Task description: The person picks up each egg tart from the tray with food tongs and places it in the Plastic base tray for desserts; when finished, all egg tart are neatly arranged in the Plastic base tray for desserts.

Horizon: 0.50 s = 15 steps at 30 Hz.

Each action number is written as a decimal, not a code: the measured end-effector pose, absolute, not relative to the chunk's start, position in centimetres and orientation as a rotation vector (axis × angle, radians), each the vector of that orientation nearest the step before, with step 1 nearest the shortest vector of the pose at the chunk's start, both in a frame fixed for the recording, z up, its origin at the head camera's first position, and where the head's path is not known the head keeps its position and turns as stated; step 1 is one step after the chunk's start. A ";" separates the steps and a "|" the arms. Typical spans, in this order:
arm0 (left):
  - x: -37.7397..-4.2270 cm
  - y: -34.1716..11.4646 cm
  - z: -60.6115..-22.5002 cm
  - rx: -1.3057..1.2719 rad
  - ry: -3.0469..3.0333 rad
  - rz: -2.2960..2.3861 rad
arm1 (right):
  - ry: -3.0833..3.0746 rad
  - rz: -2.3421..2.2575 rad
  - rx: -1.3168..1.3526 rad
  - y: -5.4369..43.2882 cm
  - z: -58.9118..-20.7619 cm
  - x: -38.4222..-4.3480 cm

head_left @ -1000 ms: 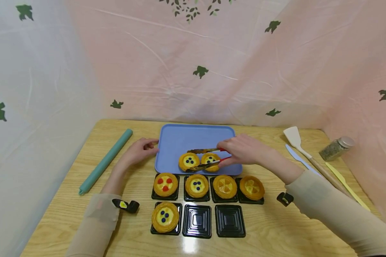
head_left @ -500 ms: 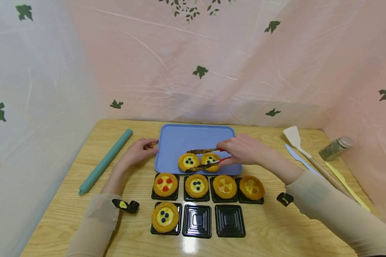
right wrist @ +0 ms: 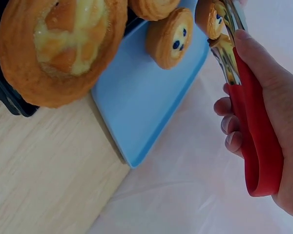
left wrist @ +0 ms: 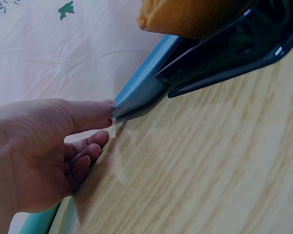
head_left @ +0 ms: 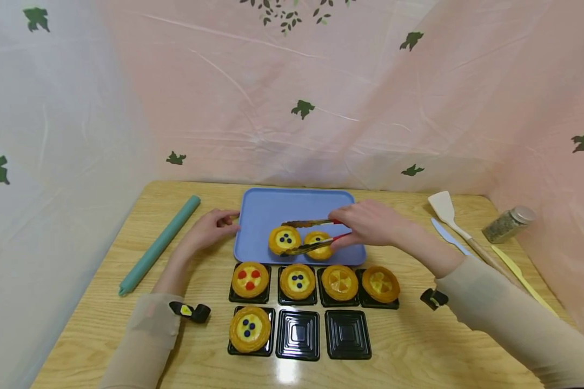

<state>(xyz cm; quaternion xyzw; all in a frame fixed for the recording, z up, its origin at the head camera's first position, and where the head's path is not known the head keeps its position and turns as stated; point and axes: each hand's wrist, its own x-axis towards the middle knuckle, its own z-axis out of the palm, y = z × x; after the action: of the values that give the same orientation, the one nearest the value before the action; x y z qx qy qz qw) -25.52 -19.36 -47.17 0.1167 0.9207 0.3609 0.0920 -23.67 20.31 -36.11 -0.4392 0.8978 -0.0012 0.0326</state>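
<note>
My right hand (head_left: 370,222) grips tongs by their red handles (right wrist: 251,131). The tong tips (head_left: 297,249) hold a tart with blueberries (head_left: 284,239) between them, over the front of the blue tray (head_left: 297,208). A second blueberry tart (head_left: 317,247) sits on the tray just right of it, partly covered by a tong arm. My left hand (head_left: 215,227) rests at the tray's left side. In the left wrist view, its outstretched fingertips (left wrist: 107,105) touch the rim, and the other fingers curl loosely below.
Black square bases in front bear a red-fruit tart (head_left: 250,280), blueberry tarts (head_left: 298,281) and yellow-fruit tarts (head_left: 340,282); two bases (head_left: 298,335) are bare. A teal roll (head_left: 160,246) lies left. A spatula (head_left: 443,208), knives (head_left: 521,275) and spice jar (head_left: 508,224) lie right.
The tongs and the left-hand blueberry tart have shifted slightly up and away from the tray's front edge, with my right hand. The other tart and my left hand have stayed put.
</note>
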 end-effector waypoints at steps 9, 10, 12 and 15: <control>-25.5 -19.3 -47.1 0.346 2.735 1.069 | 2.759 -0.038 -1.423 21.4 -34.4 -22.4; -25.5 -19.3 -47.1 0.343 2.734 1.070 | 2.763 -0.040 -1.437 21.5 -34.3 -22.2; -25.5 -19.3 -47.1 0.343 2.732 1.072 | 2.770 -0.034 -1.468 21.8 -34.0 -21.5; -25.6 -19.2 -47.2 0.347 2.730 1.071 | 2.773 -0.004 -1.515 22.2 -33.7 -20.4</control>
<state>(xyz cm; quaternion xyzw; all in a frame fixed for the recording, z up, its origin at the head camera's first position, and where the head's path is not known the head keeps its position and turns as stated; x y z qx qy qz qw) -25.61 -19.24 -47.17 0.1171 0.9203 0.3611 0.0943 -20.38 22.23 -33.67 -0.4796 0.8775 -0.0012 -0.0092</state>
